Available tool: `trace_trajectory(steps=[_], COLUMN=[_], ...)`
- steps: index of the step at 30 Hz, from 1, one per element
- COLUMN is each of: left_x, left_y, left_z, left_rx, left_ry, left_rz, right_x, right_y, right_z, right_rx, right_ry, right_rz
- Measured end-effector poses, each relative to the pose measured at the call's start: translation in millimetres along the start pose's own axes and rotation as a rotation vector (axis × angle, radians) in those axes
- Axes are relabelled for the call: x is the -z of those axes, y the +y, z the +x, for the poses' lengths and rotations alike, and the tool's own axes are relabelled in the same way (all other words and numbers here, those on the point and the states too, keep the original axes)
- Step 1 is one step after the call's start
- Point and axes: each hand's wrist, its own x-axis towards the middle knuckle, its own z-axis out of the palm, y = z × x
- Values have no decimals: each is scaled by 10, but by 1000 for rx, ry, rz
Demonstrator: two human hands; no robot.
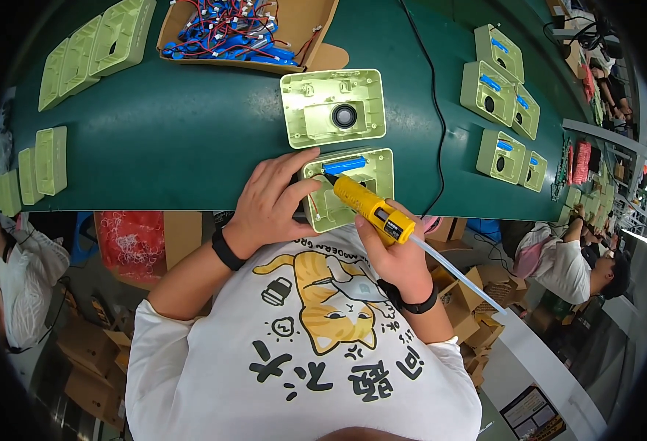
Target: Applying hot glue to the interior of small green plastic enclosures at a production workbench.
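Observation:
At the bench's near edge, a pale green plastic housing (pixel 328 211) holds a blue battery (pixel 346 165) along its far wall. My left hand (pixel 273 197) grips the housing's left side, thumb and fingers on its rim. In my right hand (pixel 395 251) is a yellow hot glue gun (pixel 371 207), a translucent glue stick (pixel 459 275) trailing from its rear. The gun's dark nozzle points into the housing, close to the battery's left end; whether it touches cannot be made out. Just beyond lies another green housing (pixel 312 117) with a round black speaker in it.
A cardboard box (pixel 316 44) of blue batteries with red and black leads sits at the far side. Several green housings with batteries (pixel 489 95) are at right; other green housings (pixel 92 55) stand at left. A black cable (pixel 435 95) crosses the green bench (pixel 191 132). Other people work nearby.

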Motion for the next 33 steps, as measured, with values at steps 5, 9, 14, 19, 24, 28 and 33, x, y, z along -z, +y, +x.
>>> trace_trajectory(steps=[5,9,14,19,24,28,33], left_x=[6,10,11,11,2,1,2], left_y=[6,7,9,9,3,5,3], left_z=[1,6,4,7,9,6,8], left_rx=[-2,-5,-1,-2,-6,-4,-8], left_ry=[0,1,-12,-3,4,7,7], left_rz=[1,4,1,13,8,8,15], right_x=[-6,13,29,3,58,44,48], right_y=[11,6,-4,4,41,64,63], right_z=[14,33,32,2,2,16,36], right_rx=[26,0,-10,-16,11,25,49], right_ry=[24,24,-2,52,13,-1,-36], right_rz=[-25,7,-11,25,-37,-27,-70])
